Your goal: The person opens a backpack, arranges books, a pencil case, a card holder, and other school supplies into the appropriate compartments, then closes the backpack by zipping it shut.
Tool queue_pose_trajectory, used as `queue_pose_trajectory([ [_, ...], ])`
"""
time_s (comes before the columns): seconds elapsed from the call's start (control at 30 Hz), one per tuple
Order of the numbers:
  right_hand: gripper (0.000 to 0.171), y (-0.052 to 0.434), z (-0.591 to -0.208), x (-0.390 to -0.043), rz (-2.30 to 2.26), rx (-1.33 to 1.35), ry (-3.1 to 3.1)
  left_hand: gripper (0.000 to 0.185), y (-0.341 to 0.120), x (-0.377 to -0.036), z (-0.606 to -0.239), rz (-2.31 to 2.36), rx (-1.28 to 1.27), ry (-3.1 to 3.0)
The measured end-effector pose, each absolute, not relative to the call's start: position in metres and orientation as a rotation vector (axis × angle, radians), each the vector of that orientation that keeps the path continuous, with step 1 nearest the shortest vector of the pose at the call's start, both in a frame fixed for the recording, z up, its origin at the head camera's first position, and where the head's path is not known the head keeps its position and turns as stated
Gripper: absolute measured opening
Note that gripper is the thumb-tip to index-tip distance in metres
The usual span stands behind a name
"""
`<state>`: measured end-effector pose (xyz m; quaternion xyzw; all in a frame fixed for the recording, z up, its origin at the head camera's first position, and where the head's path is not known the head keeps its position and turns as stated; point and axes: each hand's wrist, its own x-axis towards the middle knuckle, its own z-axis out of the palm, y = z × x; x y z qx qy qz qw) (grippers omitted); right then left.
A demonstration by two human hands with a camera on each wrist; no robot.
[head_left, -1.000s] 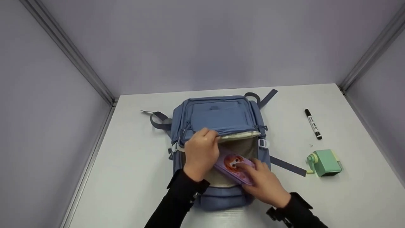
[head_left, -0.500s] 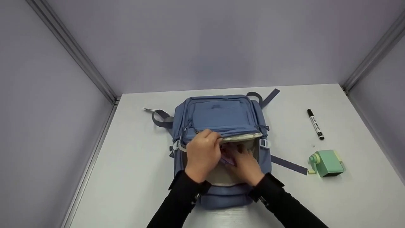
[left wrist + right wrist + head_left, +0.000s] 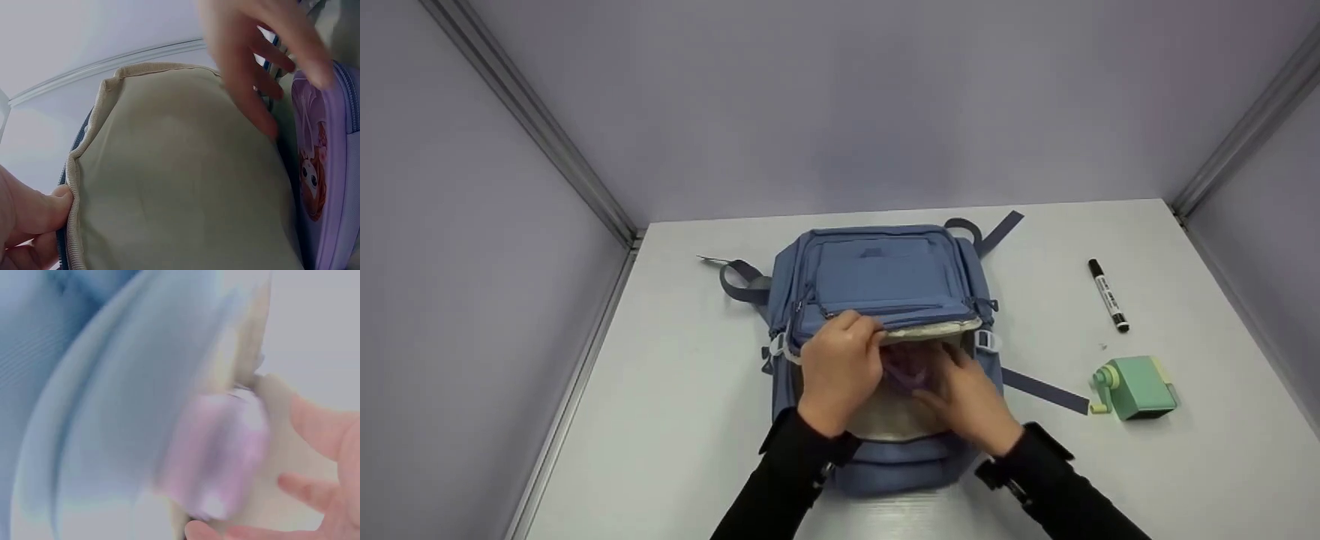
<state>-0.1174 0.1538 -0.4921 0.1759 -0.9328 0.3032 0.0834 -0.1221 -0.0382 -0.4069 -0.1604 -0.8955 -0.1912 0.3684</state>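
A blue backpack (image 3: 885, 277) lies flat on the white table (image 3: 675, 390) with its main compartment open towards me. My left hand (image 3: 841, 364) pinches the beige-lined flap edge (image 3: 70, 185) and holds it up. A purple pencil case (image 3: 906, 365) with a cartoon face sits inside the opening, mostly hidden in the head view. It shows plainly in the left wrist view as the pencil case (image 3: 323, 185). My right hand (image 3: 964, 394) hovers at the mouth of the opening, its fingers (image 3: 253, 84) spread and loose beside the case. In the blurred right wrist view the case (image 3: 219, 455) lies just off my fingers (image 3: 318, 430).
A black marker (image 3: 1108, 295) and a green hand-crank pencil sharpener (image 3: 1136, 386) lie on the table to the right. Grey backpack straps (image 3: 1039, 390) trail out on both sides. Purple-grey walls close in the table on the left, back and right.
The right hand pushed the purple pencil case from the front of the opening deep into the backpack, then let go and drew back slightly. The left hand kept holding the flap.
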Motion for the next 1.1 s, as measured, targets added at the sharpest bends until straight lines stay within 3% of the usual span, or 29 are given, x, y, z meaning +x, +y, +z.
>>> queue_pose_trajectory([
  [0.27, 0.056, 0.265, -0.482, -0.094, 0.834, 0.081, -2.782, 0.006, -0.039, -0.121, -0.408, -0.502, -0.406, -2.292],
  [0.47, 0.073, 0.347, -0.503, -0.087, 0.806, -0.521, -2.960, 0.006, -0.040, -0.120, -0.409, -0.517, -0.412, -2.282],
  [0.57, 0.084, 0.372, -0.516, -0.086, 0.829, -0.653, -3.053, 0.006, -0.040, -0.120, -0.410, -0.526, -0.411, -2.291],
  [0.7, 0.094, 0.386, -0.532, -0.084, 0.903, -0.676, -3.095, 0.006, -0.040, -0.119, -0.410, -0.530, -0.408, -2.302],
  [1.1, 0.084, 0.381, -0.543, -0.087, 0.982, -0.740, -2.915, 0.006, -0.039, -0.118, -0.408, -0.532, -0.389, -2.317],
])
